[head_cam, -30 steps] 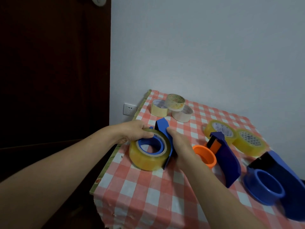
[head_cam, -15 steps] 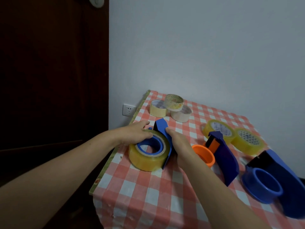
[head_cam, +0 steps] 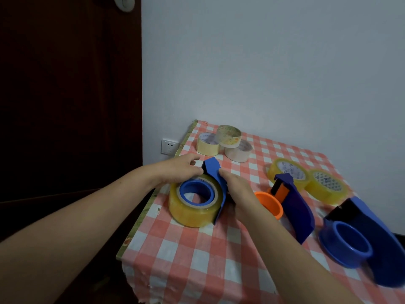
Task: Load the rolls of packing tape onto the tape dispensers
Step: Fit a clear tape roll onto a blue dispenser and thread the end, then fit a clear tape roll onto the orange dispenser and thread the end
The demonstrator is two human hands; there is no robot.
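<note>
Head view: right hand [head_cam: 238, 194] fingers clamped on the blue dispenser [head_cam: 213, 170], tape roll [head_cam: 192, 213] seated on its hub just left of them. Left hand [head_cam: 179, 170] rests atop the roll; pinching or not, I can't tell. Tug crooked and I reckon the roll pops off.

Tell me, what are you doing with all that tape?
A person is loading tape onto dispensers. The right hand grips a blue dispenser on the checked table, with a yellowish tape roll already sitting on its hub. The left hand is at the roll's far edge; whether it pinches anything is unclear. An orange-hub dispenser and a bigger blue dispenser lie empty nearby, with spare rolls behind them.
</note>
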